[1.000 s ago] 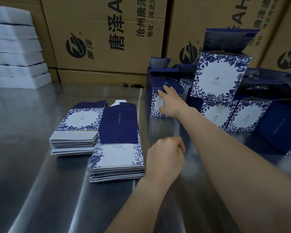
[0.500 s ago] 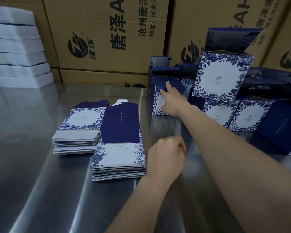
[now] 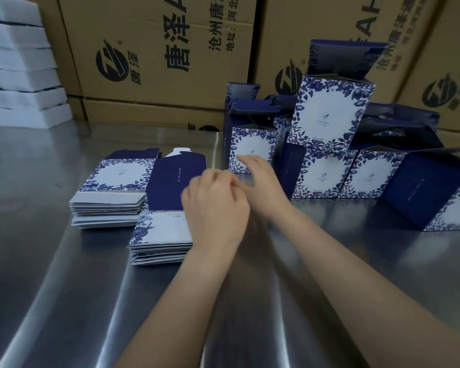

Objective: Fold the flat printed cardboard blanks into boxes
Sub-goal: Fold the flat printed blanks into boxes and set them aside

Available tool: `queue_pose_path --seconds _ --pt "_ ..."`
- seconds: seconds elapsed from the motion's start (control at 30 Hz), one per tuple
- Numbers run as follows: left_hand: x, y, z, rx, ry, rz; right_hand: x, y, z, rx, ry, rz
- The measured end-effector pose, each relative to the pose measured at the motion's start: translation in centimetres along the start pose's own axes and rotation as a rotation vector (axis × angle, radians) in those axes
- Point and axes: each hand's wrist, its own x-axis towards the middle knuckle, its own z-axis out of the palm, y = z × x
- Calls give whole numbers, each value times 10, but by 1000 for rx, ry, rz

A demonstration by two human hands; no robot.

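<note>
Two stacks of flat blue-and-white floral blanks lie on the steel table: a far-left stack (image 3: 112, 192) and a nearer stack (image 3: 162, 229) whose top blank shows a navy panel. My left hand (image 3: 215, 208) hovers over the nearer stack's right edge with curled fingers, and I see nothing in it. My right hand (image 3: 260, 181) is just beside it, fingers relaxed and pointing left, holding nothing. It sits in front of a small folded box (image 3: 252, 147) without touching it.
Several folded boxes crowd the back right, one tall box (image 3: 327, 115) stacked on others (image 3: 369, 176), and a navy box (image 3: 436, 187) at far right. Brown shipping cartons (image 3: 157, 49) wall the back. White foam slabs (image 3: 19, 70) are piled at far left. Bare table (image 3: 51, 288) extends to the front left.
My right hand has let go of the small folded box and drawn back toward me. My left hand has moved up and left over the nearer stack, meeting the right hand.
</note>
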Motion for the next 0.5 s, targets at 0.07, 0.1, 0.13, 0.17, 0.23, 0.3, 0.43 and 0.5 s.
queue_pose_path --seconds 0.07,0.1,0.13,0.17,0.23,0.3,0.43,0.5 --pt "4 -3 -4 103 -53 -55 -15 -3 2 55 -7 -14" --pt "6 -6 -5 173 -102 -82 -22 -4 3 77 -11 -13" --pt "7 -9 -5 238 -163 -111 -30 -5 4 97 -13 -6" --pt "9 -12 -5 290 -232 -144 -36 -6 4 118 -16 4" --pt "10 -17 -5 368 -373 -215 -49 -7 4 156 -27 34" --pt "10 -20 -4 418 -488 -273 -57 -6 3 181 -32 70" --pt "10 -20 -6 462 -538 -281 -66 -5 0 253 -26 129" --pt "8 -19 -7 477 -518 -250 -69 -4 -1 292 -24 161"
